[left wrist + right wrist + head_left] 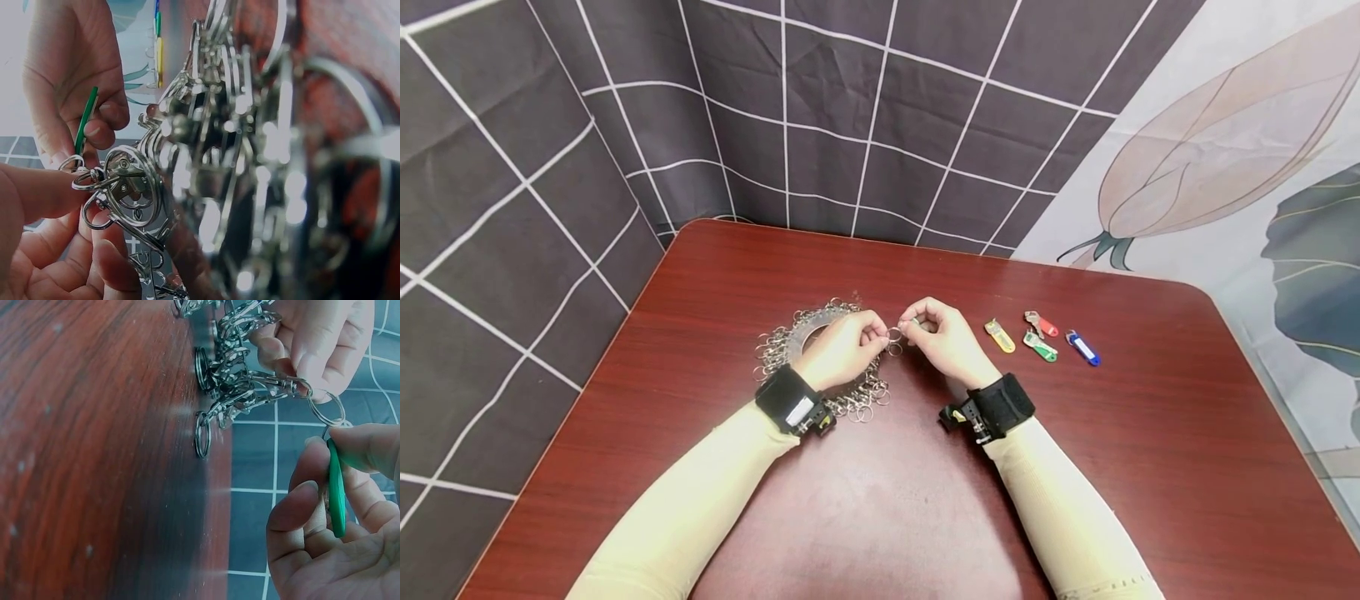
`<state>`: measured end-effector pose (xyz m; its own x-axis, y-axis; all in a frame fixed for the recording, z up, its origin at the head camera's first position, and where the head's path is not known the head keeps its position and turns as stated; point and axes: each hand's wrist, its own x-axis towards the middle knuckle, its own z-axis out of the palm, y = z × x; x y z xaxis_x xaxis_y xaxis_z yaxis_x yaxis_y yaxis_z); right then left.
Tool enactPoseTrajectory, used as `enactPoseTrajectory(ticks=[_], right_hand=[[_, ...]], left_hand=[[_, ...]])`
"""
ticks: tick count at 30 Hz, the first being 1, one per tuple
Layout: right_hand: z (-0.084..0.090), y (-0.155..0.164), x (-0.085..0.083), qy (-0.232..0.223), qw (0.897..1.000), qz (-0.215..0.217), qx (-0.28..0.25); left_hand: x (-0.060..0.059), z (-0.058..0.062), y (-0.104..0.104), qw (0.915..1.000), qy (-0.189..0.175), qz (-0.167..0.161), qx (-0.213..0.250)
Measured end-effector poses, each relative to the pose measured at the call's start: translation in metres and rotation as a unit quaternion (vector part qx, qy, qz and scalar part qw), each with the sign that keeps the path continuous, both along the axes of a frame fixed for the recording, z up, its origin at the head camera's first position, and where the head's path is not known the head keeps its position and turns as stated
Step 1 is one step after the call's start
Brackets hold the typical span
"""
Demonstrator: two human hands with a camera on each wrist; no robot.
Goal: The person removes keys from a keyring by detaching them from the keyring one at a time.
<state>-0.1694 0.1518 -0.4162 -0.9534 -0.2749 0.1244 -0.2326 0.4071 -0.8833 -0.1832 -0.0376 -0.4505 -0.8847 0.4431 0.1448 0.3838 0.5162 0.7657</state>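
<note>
A grey round hoop [797, 343] hung with many metal clasps and key rings lies left of centre on the table. My left hand [841, 348] reaches over it and pinches a swivel clasp [294, 385] at its split ring [327, 411]. In the right wrist view a green key tag [337, 490] sits between the thumb and fingers of my right hand [951, 343]. The top of the tag is right at that split ring. Both hands' fingertips are close together over the hoop's right side. In the left wrist view, blurred clasps [212, 156] fill the right half.
To the right on the red-brown table [865, 500] lie a yellow key tag [1000, 336], a red one [1047, 326], another green one [1040, 346] and a blue one [1083, 347], some with keys. A dark tiled-pattern cloth [835, 100] hangs behind the table.
</note>
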Motion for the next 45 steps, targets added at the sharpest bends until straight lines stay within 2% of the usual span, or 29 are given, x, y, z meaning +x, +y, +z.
enactPoseTrajectory(ticks=[6, 13, 17, 25, 28, 33, 37, 42, 45], right_hand=[[-0.003, 0.001, -0.002, -0.007, 1.0, 0.002, 0.01], [-0.028, 0.009, -0.016, -0.012, 1.0, 0.01, 0.011], [-0.033, 0.01, -0.017, -0.017, 1.0, 0.022, 0.012], [-0.033, 0.01, -0.019, -0.009, 0.999, 0.037, 0.013], [-0.031, 0.012, -0.019, -0.006, 0.999, 0.038, 0.026], [-0.027, 0.014, -0.02, 0.029, 0.998, 0.033, 0.052], [-0.025, 0.013, -0.02, 0.049, 0.996, 0.027, 0.064], [-0.023, 0.011, -0.019, 0.066, 0.995, 0.028, 0.074], [-0.024, 0.015, -0.017, 0.066, 0.993, 0.035, 0.087]], left_hand=[[0.001, 0.002, 0.0, 0.9997, -0.005, 0.021, 0.009], [0.001, 0.001, 0.001, 0.9979, 0.004, 0.042, 0.049], [0.0, -0.001, 0.0, 0.9967, 0.015, 0.049, 0.063], [0.0, 0.001, -0.002, 0.9965, 0.03, 0.047, 0.061], [0.0, 0.002, 0.0, 0.9973, 0.024, 0.045, 0.053], [0.003, 0.004, 0.003, 0.9984, -0.001, 0.04, 0.039], [0.005, 0.004, 0.004, 0.999, -0.006, 0.038, 0.022], [-0.001, 0.003, -0.002, 0.9993, 0.006, 0.037, 0.005], [-0.005, 0.002, -0.001, 0.9993, 0.013, 0.029, 0.019]])
